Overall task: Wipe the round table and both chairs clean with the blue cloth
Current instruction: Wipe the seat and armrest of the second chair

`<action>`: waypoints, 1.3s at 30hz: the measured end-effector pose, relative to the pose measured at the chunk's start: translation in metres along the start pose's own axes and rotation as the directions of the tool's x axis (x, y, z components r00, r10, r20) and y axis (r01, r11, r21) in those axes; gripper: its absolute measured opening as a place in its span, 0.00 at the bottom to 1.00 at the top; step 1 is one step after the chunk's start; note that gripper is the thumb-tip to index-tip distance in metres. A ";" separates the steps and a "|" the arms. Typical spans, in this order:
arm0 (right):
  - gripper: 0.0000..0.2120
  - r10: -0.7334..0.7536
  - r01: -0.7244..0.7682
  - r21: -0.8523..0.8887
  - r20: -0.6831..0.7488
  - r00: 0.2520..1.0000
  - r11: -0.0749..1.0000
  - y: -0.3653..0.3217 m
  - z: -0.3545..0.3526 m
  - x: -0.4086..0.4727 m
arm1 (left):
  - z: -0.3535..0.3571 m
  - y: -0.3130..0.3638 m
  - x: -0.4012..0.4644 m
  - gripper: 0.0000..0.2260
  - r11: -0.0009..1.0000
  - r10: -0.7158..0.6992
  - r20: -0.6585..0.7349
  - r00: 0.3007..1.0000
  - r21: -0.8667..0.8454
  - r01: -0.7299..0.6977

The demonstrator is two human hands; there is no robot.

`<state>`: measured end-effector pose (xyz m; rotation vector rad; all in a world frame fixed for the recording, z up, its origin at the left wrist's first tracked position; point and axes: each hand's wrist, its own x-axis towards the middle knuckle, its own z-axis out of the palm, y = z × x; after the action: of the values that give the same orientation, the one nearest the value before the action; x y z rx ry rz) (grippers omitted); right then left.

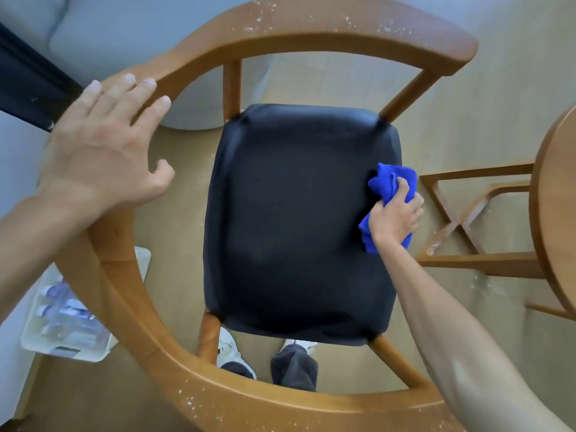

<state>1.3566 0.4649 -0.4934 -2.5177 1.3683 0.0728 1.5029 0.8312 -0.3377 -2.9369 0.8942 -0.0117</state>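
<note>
Down on the chair (280, 26), the right hand (393, 218) has its grip pinching the bunched blue cloth (393, 179) against the right edge of the dark seat cushion (296, 219). Meanwhile the left hand (103, 148) rests spread, fingers straight, on the curved wooden rail at left. White specks dot that rail. At far right shows the round table (554, 213) edge.

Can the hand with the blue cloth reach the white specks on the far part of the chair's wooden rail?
Probably yes. The right hand holds the blue cloth at the seat's edge, and nothing blocks the speckled rail.
</note>
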 end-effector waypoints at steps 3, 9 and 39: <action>0.26 -0.074 0.072 0.026 0.072 0.995 0.997 0.029 -0.006 -0.048 | 0.002 -0.003 0.001 0.35 1.000 0.001 -0.031 1.000 0.000 -0.001; 0.25 0.045 -0.059 0.155 0.095 0.994 0.986 0.010 0.001 0.012 | 0.017 -0.008 0.001 0.33 1.000 0.019 -0.095 0.995 0.005 -0.018; 0.24 -0.504 0.287 0.456 0.479 0.719 0.843 -0.075 -0.041 -0.190 | -0.021 0.012 -0.044 0.19 0.955 -0.137 -0.096 0.986 -0.277 0.106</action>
<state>1.3104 0.6473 -0.4047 -2.1522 0.5085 0.4371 1.4590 0.8440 -0.3166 -3.2738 0.7830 -0.0707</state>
